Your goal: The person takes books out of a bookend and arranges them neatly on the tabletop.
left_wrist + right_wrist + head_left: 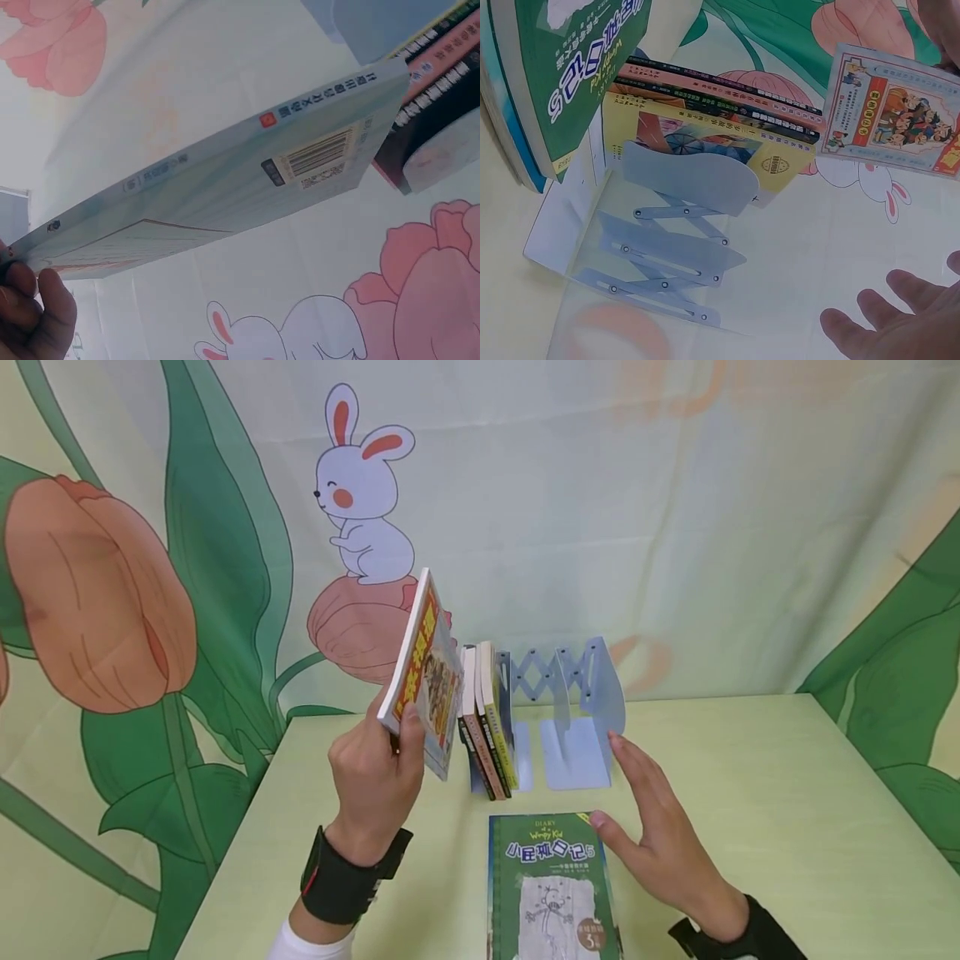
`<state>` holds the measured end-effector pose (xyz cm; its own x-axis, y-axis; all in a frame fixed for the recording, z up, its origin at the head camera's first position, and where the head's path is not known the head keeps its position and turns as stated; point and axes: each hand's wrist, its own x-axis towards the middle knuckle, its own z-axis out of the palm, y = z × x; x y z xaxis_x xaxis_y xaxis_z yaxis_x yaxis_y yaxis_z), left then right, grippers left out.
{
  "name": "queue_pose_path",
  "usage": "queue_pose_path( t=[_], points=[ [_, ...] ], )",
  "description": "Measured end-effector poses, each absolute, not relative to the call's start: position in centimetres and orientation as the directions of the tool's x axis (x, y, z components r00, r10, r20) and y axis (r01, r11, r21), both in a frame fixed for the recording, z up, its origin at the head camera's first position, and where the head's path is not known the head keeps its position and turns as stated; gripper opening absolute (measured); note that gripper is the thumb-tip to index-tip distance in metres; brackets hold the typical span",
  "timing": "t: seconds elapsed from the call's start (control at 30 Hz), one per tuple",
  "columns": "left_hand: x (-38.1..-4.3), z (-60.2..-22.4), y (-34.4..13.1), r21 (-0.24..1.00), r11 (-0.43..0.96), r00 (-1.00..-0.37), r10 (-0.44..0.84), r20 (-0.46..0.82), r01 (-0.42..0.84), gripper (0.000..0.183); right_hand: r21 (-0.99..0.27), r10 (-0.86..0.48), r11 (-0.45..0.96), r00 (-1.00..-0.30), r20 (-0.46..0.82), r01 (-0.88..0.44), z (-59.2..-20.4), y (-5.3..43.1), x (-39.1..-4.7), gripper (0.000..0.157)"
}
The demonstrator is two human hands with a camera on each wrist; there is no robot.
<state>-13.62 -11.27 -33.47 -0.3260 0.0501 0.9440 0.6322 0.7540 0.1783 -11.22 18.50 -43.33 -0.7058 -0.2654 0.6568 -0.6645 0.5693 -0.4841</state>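
My left hand (378, 768) grips a thin paperback book (435, 693) by its lower edge, thumb on the cover. The book is raised and tilted, left of the expandable bookend rack (577, 756). In the left wrist view its spine and barcoded back cover (322, 157) show. Several upright books (487, 722) lean together at the rack's left end. My right hand (667, 839) hovers with fingers extended near the rack's right end, holding nothing. Below it lies a green book (555, 852), cover up, its lower part cut off by the frame.
In the right wrist view the green book (577, 82) tops a small stack. The rack's dividers (682, 244) are joined by a folding lattice. A pale green tabletop (750, 785) meets a printed cloth backdrop (525, 510) with a rabbit and tulips.
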Motion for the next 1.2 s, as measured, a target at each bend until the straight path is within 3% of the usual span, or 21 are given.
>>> queue_pose_path(
  t=[0.17, 0.37, 0.63, 0.9, 1.2],
  points=[
    [-12.8, -33.1, -11.1, 0.227, 0.704, -0.346, 0.028, 0.938, 0.673, 0.045, -0.491, -0.256, 0.579, -0.717, 0.648, -0.651, -42.9, 18.5, -11.1, 0.085],
    [-12.2, -33.1, -10.8, 0.341, 0.601, -0.433, 0.011, 0.901, 0.723, 0.030, -0.522, -0.248, 0.589, -0.752, 0.610, -0.617, -42.1, 18.5, -10.8, 0.088],
    [-12.2, -33.2, -10.7, 0.380, 0.513, -0.471, 0.053, 0.881, 0.769, 0.030, -0.521, -0.234, 0.587, -0.746, 0.624, -0.620, -41.8, 18.7, -11.0, 0.088],
    [-12.9, -33.7, -11.1, 0.604, 0.346, -0.663, 0.075, 0.745, 0.718, 0.025, -0.555, -0.223, 0.566, -0.761, 0.609, -0.609, -41.5, 18.7, -11.1, 0.089],
    [-13.6, -34.8, -10.9, 0.734, 0.221, -0.765, 0.115, 0.634, 0.642, 0.028, -0.600, -0.226, 0.516, -0.773, 0.593, -0.611, -41.4, 18.6, -11.3, 0.086]
  ],
)
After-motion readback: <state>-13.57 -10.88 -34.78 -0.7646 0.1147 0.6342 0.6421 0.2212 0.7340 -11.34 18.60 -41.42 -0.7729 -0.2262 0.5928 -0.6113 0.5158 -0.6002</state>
